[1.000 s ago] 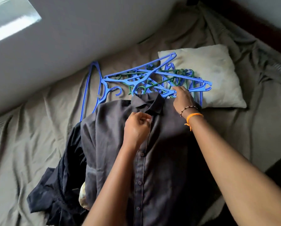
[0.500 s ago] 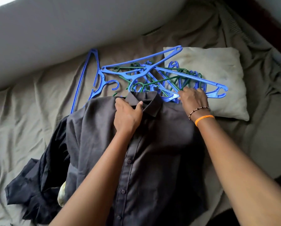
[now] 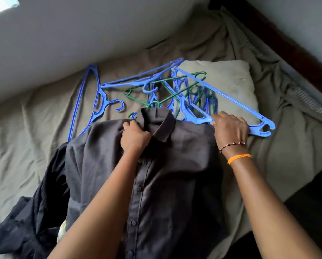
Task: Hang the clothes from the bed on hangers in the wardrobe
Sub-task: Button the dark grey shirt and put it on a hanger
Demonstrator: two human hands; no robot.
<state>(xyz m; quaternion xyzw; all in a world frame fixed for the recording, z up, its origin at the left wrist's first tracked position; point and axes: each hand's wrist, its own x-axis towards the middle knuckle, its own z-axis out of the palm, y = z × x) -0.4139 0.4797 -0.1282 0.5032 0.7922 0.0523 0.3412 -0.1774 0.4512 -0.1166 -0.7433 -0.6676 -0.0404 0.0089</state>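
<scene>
While hands grip, left hand pinching shirt, collar far-pointing, right hand grasping blue hanger.

Shirt lies mid-frame on the bed, collar toward the top. Just above the collar sits the heap of hangers, spilling right onto the pillow at upper right. Another garment lies at lower left, partly under the shirt.
</scene>
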